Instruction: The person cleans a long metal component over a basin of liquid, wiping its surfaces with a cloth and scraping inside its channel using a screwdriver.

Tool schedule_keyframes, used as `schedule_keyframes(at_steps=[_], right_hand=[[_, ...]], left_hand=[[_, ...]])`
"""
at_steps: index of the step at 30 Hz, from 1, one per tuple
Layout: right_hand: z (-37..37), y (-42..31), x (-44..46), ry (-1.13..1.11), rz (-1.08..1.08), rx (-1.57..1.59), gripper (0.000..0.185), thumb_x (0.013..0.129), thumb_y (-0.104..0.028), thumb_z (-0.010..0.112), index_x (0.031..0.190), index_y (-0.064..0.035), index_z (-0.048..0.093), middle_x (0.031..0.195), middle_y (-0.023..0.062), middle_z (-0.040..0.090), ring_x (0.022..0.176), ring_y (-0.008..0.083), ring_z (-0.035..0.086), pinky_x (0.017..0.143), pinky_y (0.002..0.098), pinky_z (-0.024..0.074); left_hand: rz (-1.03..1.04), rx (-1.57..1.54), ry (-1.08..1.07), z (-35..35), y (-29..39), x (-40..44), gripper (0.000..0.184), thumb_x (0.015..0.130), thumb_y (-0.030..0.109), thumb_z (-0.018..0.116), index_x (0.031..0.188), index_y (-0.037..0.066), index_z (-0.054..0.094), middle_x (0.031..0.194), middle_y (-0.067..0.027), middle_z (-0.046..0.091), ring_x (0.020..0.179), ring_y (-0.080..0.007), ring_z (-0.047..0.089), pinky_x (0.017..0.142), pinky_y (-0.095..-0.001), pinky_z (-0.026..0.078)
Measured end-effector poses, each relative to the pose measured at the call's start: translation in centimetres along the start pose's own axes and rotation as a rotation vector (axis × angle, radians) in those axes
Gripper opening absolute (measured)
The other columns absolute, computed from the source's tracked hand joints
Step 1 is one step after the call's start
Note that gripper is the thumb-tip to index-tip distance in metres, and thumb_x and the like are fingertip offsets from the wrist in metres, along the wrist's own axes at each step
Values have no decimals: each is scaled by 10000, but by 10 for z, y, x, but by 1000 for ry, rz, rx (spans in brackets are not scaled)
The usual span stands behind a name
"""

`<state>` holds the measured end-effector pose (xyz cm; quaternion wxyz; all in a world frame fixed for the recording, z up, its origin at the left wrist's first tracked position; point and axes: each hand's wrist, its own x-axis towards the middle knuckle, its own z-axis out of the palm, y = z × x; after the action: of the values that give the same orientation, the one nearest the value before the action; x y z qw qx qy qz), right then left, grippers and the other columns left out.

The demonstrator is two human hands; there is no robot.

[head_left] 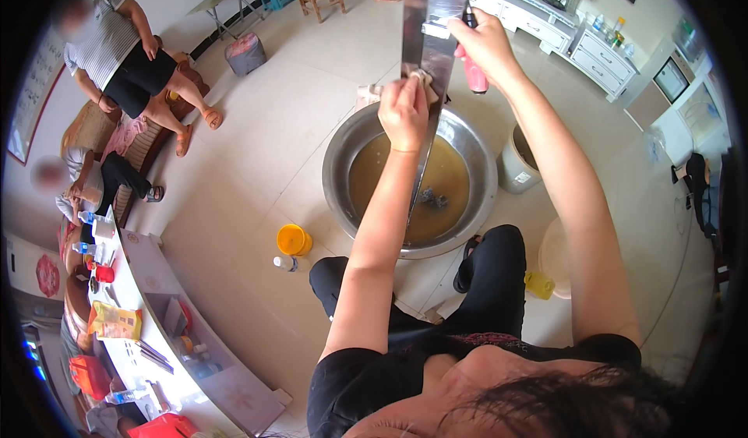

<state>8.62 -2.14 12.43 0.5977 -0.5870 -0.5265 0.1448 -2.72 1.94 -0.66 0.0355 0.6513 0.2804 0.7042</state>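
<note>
A long, shiny metal panel (436,56) stands upright before me, its lower end in a wide metal basin (336,181) of murky brownish water. Closed around a pale cloth (426,82), my left hand (403,114) presses against the panel's face. My right hand (485,44) is up at the panel's right edge, fingers wrapped around a pink-and-black handled tool (475,75); its working end is hidden, so its kind is unclear. A dark grey scouring pad (431,197) lies in the basin water.
Left of the basin stand a yellow tub (294,239) and a small bottle (286,263). A pale bucket (519,161) is close on the right. A yellow container (539,284) sits by my knee. Two people are at the left, near a cluttered white table (167,337).
</note>
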Motion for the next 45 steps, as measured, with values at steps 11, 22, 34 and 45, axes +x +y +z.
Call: schedule_keyframes(at_steps=[11, 22, 34, 45], right_hand=[[11, -10, -5, -58, -30, -49, 230, 780, -247, 578, 773, -20, 543, 575, 13, 532, 468, 85, 535, 427, 230, 437], [23, -18, -9, -88, -59, -26, 224, 790, -227, 568, 785, -4, 544, 587, 3, 523, 467, 76, 518, 441, 224, 432], [25, -11, -8, -158, -66, 118, 293, 789, -303, 609, 865, -21, 586, 591, 0, 529, 458, 69, 513, 405, 217, 408], [-4, -49, 23, -126, -237, -97, 280, 776, -251, 636, 936, -30, 573, 705, 2, 567, 487, 48, 476, 463, 188, 414]], left_hand=[[-337, -7, 45, -18, -28, -88, 69, 762, -2, 602, 758, 3, 533, 719, -110, 531, 634, -246, 530, 564, -319, 437], [-385, 52, 57, -25, -35, -96, 127, 773, 56, 620, 697, 22, 525, 678, -91, 524, 564, -221, 490, 522, -323, 403], [53, 27, 198, -8, 21, 53, 163, 730, -8, 620, 883, 47, 627, 761, -103, 567, 630, -241, 553, 547, -318, 454], [-371, -440, 138, -3, 37, 23, 86, 774, -9, 609, 854, 7, 637, 753, -93, 588, 640, -175, 568, 582, -273, 457]])
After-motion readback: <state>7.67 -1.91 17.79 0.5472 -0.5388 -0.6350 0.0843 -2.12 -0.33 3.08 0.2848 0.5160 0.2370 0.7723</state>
